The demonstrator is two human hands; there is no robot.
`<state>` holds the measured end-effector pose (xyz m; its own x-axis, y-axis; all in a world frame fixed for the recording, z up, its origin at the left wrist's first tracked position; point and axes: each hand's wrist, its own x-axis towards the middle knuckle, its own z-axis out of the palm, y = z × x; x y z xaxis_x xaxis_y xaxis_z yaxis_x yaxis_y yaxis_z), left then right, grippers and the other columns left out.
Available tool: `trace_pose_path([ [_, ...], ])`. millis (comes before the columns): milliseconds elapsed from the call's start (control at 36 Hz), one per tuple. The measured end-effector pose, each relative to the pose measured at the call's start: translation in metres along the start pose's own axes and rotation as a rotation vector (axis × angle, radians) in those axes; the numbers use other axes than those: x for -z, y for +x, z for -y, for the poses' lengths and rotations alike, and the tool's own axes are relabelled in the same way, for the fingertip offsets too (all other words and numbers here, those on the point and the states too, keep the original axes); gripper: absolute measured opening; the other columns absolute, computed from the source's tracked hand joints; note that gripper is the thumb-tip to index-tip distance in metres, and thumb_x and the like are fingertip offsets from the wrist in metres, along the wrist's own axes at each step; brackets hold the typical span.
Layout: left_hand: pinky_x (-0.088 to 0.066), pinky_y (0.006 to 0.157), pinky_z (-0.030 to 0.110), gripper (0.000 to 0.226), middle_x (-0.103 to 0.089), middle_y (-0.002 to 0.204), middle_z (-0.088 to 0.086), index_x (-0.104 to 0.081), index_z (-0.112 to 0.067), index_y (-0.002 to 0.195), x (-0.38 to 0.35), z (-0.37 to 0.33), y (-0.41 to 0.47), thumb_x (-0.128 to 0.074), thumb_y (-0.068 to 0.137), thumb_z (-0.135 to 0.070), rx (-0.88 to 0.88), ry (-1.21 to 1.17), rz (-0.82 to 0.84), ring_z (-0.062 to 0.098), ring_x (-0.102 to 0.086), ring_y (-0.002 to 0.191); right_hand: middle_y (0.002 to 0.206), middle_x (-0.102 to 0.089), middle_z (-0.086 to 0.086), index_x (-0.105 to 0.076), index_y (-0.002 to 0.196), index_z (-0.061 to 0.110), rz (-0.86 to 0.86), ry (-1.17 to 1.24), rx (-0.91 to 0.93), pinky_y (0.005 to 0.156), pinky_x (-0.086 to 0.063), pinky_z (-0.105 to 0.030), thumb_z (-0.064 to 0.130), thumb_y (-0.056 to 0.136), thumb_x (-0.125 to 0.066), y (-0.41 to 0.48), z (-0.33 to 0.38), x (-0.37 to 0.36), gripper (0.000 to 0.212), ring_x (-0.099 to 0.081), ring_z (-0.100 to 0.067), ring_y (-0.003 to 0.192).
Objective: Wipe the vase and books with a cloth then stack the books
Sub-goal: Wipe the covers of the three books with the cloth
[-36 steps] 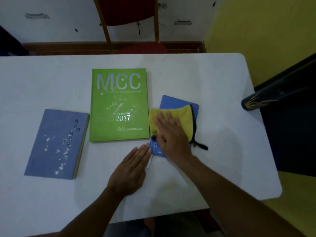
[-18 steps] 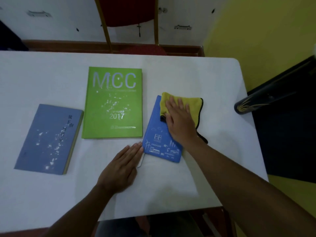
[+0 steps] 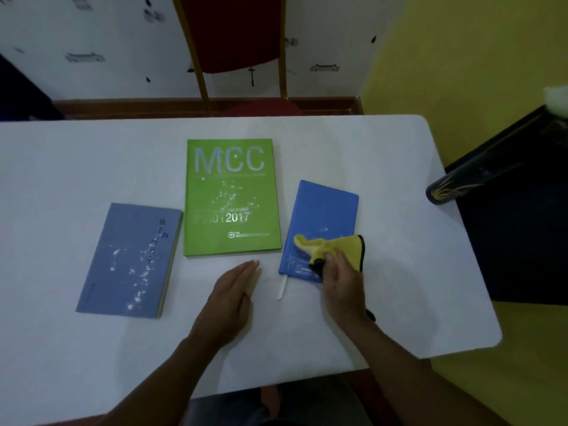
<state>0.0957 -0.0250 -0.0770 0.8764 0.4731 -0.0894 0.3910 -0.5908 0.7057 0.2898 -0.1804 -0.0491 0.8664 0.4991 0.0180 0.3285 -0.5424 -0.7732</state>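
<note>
My right hand [image 3: 339, 279] is closed around the bunched yellow microfibre cloth [image 3: 333, 249] at the near end of the small bright-blue notebook [image 3: 322, 224]; my left hand [image 3: 229, 298] lies flat and empty on the white table [image 3: 384, 287]. Dragging could slide that unpinned notebook. White specks remain on the green hardcover [image 3: 232, 196] and grey-blue book [image 3: 132, 261]. The dark vase [image 3: 445, 190], far right, is cut off.

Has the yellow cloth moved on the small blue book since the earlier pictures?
Yes. The yellow cloth went from the far end of the small blue book to its near end.
</note>
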Motion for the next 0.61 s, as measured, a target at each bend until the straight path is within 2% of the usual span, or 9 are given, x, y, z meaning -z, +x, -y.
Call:
trace_pose_path([
  [28,-0.019,0.120,0.015,0.059,-0.054,0.151,0.011,-0.050,-0.010,0.151,0.005,0.003,-0.003,-0.037,0.093,-0.017,0.027,0.012,-0.018,0.020,-0.042,0.138,0.069,-0.061,-0.007,-0.059,0.084,0.008,-0.043,0.041,-0.067,0.057,-0.041,-0.025,0.047,0.102,-0.036,0.007,0.011,-0.001,0.049,-0.058,-0.021,0.062],
  [83,-0.022,0.120,0.020,0.060,-0.055,0.149,0.013,-0.051,-0.010,0.150,0.015,0.011,-0.007,-0.036,0.092,-0.016,0.071,0.038,-0.057,0.023,-0.045,0.138,0.064,-0.050,0.002,-0.050,0.081,0.014,-0.122,0.066,-0.163,0.050,-0.030,-0.017,0.042,0.104,-0.037,0.024,0.032,-0.005,0.038,-0.049,-0.008,0.057],
  [139,-0.026,0.121,0.027,0.060,-0.054,0.150,0.016,-0.051,-0.006,0.149,0.022,0.018,-0.008,-0.036,0.091,-0.014,0.107,0.053,-0.108,0.027,-0.045,0.140,0.063,-0.048,0.002,-0.048,0.083,0.014,-0.185,0.083,-0.201,0.048,-0.031,-0.014,0.030,0.109,-0.042,0.038,0.049,-0.014,0.032,-0.046,-0.007,0.056],
  [194,-0.033,0.122,0.039,0.060,-0.050,0.152,0.020,-0.049,-0.001,0.150,0.028,0.023,-0.007,-0.038,0.092,-0.012,0.141,0.065,-0.166,0.033,-0.045,0.142,0.065,-0.048,-0.001,-0.052,0.086,0.009,-0.243,0.127,-0.208,0.049,-0.032,-0.017,0.020,0.110,-0.043,0.049,0.067,-0.025,0.028,-0.042,-0.009,0.054],
  [250,-0.035,0.122,0.046,0.059,-0.047,0.154,0.021,-0.047,0.001,0.150,0.032,0.026,-0.006,-0.039,0.093,-0.012,0.165,0.076,-0.210,0.035,-0.042,0.145,0.070,-0.050,0.002,-0.058,0.093,0.002,-0.276,0.188,-0.221,0.054,-0.029,-0.023,0.017,0.110,-0.043,0.057,0.081,-0.040,0.027,-0.040,-0.012,0.056],
  [333,-0.033,0.123,0.051,0.059,-0.040,0.160,0.022,-0.043,0.002,0.152,0.033,0.032,-0.004,-0.039,0.096,-0.015,0.163,0.104,-0.224,0.035,-0.035,0.150,0.073,-0.054,0.005,-0.060,0.100,0.000,-0.247,0.212,-0.243,0.053,-0.031,-0.020,0.020,0.111,-0.042,0.063,0.096,-0.067,0.029,-0.047,-0.008,0.061],
  [528,-0.016,0.130,0.039,0.064,-0.013,0.173,0.014,-0.024,-0.001,0.162,0.028,0.054,-0.004,-0.042,0.101,-0.013,0.109,0.136,-0.189,0.027,-0.008,0.162,0.097,-0.068,-0.008,-0.063,0.118,0.002,-0.196,0.218,-0.254,0.064,-0.038,-0.024,0.032,0.110,-0.037,0.072,0.118,-0.132,0.040,-0.064,-0.032,0.089],
  [583,-0.012,0.131,0.036,0.067,-0.011,0.173,0.015,-0.021,0.001,0.162,0.026,0.056,-0.006,-0.045,0.101,-0.010,0.090,0.153,-0.185,0.029,-0.005,0.162,0.133,-0.063,-0.021,-0.057,0.137,0.008,-0.098,0.135,-0.239,0.087,-0.045,-0.033,0.039,0.108,-0.032,0.079,0.117,-0.150,0.050,-0.059,-0.040,0.121],
  [611,-0.009,0.132,0.035,0.067,-0.011,0.173,0.017,-0.020,0.001,0.162,0.026,0.057,-0.007,-0.046,0.100,-0.009,0.087,0.162,-0.187,0.030,-0.005,0.162,0.152,-0.049,-0.022,-0.049,0.147,0.013,-0.019,0.099,-0.231,0.105,-0.041,-0.040,0.039,0.109,-0.031,0.083,0.118,-0.158,0.050,-0.044,-0.040,0.141],
])
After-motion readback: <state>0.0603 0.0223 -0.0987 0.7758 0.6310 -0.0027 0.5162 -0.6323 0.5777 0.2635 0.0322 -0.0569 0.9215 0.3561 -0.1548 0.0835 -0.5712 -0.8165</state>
